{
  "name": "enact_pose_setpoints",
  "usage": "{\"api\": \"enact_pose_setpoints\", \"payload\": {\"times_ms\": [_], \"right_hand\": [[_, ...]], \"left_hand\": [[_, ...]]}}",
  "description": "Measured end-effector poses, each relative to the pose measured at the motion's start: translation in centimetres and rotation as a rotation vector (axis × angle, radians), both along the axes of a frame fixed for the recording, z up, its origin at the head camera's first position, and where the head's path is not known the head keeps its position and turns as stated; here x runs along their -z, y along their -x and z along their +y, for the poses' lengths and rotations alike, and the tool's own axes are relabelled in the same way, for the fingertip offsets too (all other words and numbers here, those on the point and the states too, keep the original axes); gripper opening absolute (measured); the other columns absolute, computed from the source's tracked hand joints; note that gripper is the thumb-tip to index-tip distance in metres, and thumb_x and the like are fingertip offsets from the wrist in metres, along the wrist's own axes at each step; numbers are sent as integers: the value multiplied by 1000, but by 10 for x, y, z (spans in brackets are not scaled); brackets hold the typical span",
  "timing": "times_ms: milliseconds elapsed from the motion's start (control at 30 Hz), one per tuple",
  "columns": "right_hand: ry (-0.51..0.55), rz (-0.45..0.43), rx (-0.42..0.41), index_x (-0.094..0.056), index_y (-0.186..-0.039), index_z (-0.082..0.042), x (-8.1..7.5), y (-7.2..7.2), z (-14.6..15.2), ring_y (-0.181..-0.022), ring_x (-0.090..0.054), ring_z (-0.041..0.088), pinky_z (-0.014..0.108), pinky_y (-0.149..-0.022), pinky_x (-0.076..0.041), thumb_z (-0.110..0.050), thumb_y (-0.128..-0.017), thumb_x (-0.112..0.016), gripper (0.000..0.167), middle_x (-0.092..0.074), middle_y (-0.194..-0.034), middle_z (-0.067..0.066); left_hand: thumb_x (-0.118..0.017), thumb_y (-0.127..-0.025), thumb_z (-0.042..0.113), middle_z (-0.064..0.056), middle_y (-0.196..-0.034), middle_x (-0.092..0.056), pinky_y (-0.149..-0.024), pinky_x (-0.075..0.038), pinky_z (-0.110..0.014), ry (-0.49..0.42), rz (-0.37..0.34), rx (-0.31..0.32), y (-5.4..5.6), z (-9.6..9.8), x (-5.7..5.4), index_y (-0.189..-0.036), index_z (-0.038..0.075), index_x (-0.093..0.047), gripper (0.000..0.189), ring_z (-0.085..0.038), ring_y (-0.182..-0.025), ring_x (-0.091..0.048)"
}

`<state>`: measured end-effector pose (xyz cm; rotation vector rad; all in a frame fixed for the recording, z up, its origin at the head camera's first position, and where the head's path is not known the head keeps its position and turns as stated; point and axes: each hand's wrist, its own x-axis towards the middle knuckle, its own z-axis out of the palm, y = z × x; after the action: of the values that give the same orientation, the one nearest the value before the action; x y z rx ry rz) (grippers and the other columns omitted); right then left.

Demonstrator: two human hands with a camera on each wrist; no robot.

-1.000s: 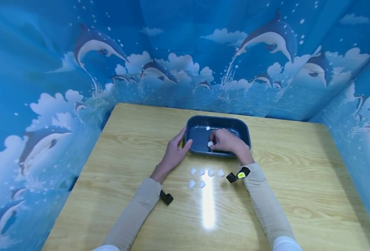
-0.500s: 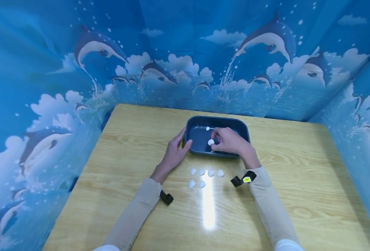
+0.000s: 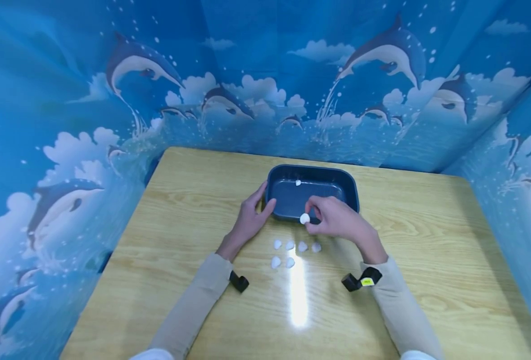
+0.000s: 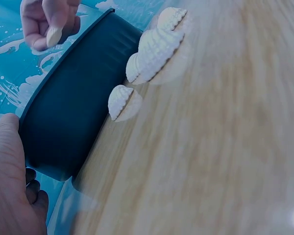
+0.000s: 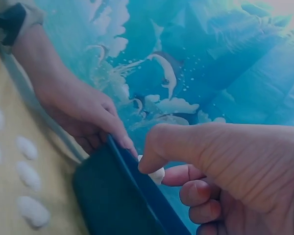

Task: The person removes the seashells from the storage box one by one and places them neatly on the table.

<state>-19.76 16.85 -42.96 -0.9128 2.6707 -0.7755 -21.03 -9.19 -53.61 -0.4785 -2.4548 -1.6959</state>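
Note:
My right hand (image 3: pixel 337 217) pinches a white seashell (image 3: pixel 305 218) between thumb and fingers, over the near rim of a dark blue plastic basin (image 3: pixel 288 200). The pinched shell (image 5: pixel 158 175) is partly hidden by the thumb in the right wrist view. My left hand (image 3: pixel 248 215) holds the basin's left end, thumb at the near corner; its curled fingers (image 4: pixel 33 192) show beside the wall in the left wrist view. Another small white shell (image 3: pixel 298 183) lies inside the basin toward the back. On the table in front, several ribbed white shells (image 3: pixel 290 245) lie in two rows.
The wooden table (image 3: pixel 193 200) meets a blue dolphin-print curtain (image 3: pixel 247 100) behind the basin and at both sides. A bright light reflection (image 3: pixel 299 295) streaks the tabletop near the shells. Black camera mounts (image 3: pixel 353 281) sit on both sleeves.
My right hand has lifted the shell from inside the basin and drawn it toward me, to the near rim. The left hand and the shells on the table stay put.

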Motion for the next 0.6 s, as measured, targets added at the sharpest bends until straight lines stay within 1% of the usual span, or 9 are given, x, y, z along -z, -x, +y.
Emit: {"api": "enact_pose_setpoints", "payload": {"times_ms": [167, 367, 467, 600], "right_hand": [[24, 8, -31, -68, -103, -13, 5, -23, 1, -56, -39, 5, 22, -50, -31, -19, -85, -76, 20, -46, -65, -8], [11, 20, -61, -68, -102, -15, 22, -50, 3, -57, -41, 0, 19, -49, -36, -22, -84, -79, 22, -49, -66, -11], [-2, 4, -64, -68, -101, -16, 33, -58, 4, -56, -39, -2, 19, -48, -34, -23, -84, -80, 22, -48, -65, -13], [-31, -25, -59, -68, -101, -17, 43, -64, 5, -55, -40, -2, 19, -47, -34, -24, -84, -81, 22, -47, -64, -15]], "left_hand": [[-56, -109, 40, -14, -167, -35, -126, -31, -36, 1, 5, 5, 0, 0, 0, -163, 6, -31, 68, -19, -154, -33], [-57, -109, 38, -15, -167, -35, -126, -31, -36, 7, -1, 2, 0, 0, 0, -162, 3, -32, 68, -18, -154, -32], [-57, -109, 37, -16, -167, -35, -126, -31, -35, 6, 0, 0, 0, 0, 0, -162, 2, -32, 69, -17, -154, -33], [-57, -108, 39, -17, -166, -36, -126, -31, -36, 1, 7, 0, 1, 0, 0, -162, 2, -32, 69, -19, -154, -33]]}}
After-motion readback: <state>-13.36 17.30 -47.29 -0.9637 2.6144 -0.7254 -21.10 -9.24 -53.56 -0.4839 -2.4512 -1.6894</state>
